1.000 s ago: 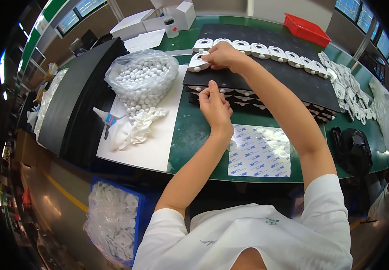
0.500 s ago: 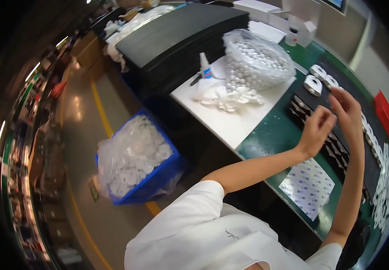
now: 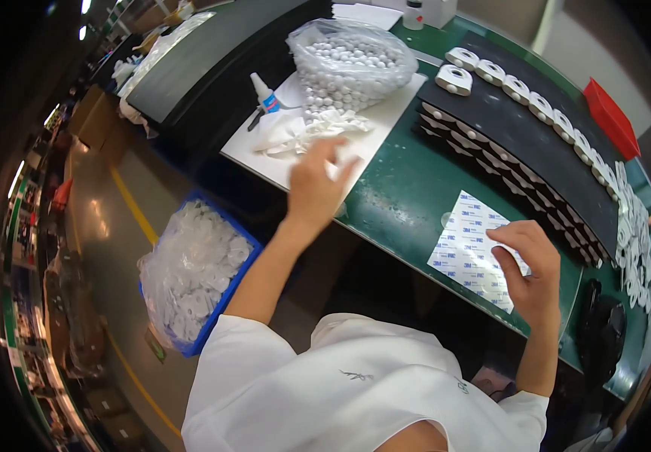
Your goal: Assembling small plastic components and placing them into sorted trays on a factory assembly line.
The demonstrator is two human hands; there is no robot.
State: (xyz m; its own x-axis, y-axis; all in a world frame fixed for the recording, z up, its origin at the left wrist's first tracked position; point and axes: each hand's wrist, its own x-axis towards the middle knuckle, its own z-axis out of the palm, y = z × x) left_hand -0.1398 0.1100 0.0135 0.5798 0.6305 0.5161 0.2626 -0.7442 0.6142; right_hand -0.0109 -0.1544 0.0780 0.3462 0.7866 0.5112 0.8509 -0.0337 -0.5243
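My left hand point(image 3: 315, 184) reaches over the front edge of a white board point(image 3: 374, 147), thumb and fingers apart. Just beyond it lies a pile of thin, crumpled white pieces point(image 3: 288, 134) whose kind I cannot make out. Behind that pile stands a clear bag of small white balls point(image 3: 356, 64). To its left is a white squeeze bottle point(image 3: 265, 96) with a pointed tip and blue label. My right hand point(image 3: 533, 267) hovers at the right side of a white sheet with blue print point(image 3: 465, 245), fingers bent and thumb apart, with nothing visible between them.
At the right, white parts with round openings point(image 3: 516, 89) line a stack of black boards point(image 3: 521, 124). Beside it are a red bin point(image 3: 612, 119) and a heap of flat white pieces point(image 3: 632, 248). A blue crate point(image 3: 239, 275) with bagged white parts stands on the floor at left.
Both hands have left the black board stack. My left hand has swung left to the white board, and my right hand has come back toward me beside the printed sheet. The view has shifted.
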